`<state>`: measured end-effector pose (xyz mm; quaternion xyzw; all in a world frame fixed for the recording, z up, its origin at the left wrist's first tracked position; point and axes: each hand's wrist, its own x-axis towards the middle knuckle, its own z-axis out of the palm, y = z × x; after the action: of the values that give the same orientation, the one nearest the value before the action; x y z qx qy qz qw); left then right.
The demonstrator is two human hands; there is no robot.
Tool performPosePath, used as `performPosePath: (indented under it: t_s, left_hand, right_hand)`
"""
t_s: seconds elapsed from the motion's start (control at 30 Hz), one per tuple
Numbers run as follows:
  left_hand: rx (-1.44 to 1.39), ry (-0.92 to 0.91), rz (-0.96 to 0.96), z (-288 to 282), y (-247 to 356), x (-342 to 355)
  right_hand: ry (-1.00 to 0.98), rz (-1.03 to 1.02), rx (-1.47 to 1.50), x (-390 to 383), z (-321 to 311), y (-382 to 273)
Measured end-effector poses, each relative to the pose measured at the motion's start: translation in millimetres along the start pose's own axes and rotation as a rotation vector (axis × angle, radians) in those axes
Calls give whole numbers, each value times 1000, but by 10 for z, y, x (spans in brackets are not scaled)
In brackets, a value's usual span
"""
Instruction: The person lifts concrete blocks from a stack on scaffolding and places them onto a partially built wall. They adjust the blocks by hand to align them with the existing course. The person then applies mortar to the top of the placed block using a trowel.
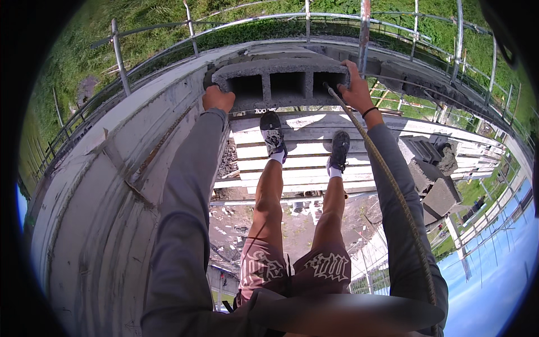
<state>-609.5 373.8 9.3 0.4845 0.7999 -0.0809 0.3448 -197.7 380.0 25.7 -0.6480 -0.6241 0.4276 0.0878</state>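
A grey hollow concrete block (281,67) with three dark cavities is in front of me at the top of the wall. My left hand (218,99) grips its left end with curled fingers. At its right end, my right hand (355,90) holds the block, fingers over the edge and a dark band on the wrist. A ribbed steel rebar (387,174) runs along my right forearm, its tip appearing in front of the block's right cavity. Whether it enters that cavity I cannot tell. The block's underside is hidden.
My feet stand on pale planks (303,151) with gaps showing rubble-strewn ground far below. Several grey blocks (441,196) are piled to the right. A pale concrete wall (84,224) with another rebar (163,140) rises at left. Scaffold poles (365,33) stand beyond, before grass.
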Motion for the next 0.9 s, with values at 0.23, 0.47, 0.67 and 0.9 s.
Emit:
performPosePath:
  t_s: [0.23, 0.47, 0.67, 0.9]
  left_hand:
    - [42, 14, -20, 74, 2, -40]
    - [32, 70, -33, 139, 13, -85]
    - [0, 21, -76, 120, 61, -70]
    - [-16, -19, -83, 152, 52, 27]
  right_hand:
    - [35, -30, -42, 39, 82, 77]
    - [121, -51, -44, 19, 152, 40]
    - [134, -92, -85, 66, 194, 101]
    - [-27, -52, -133, 127, 131, 169]
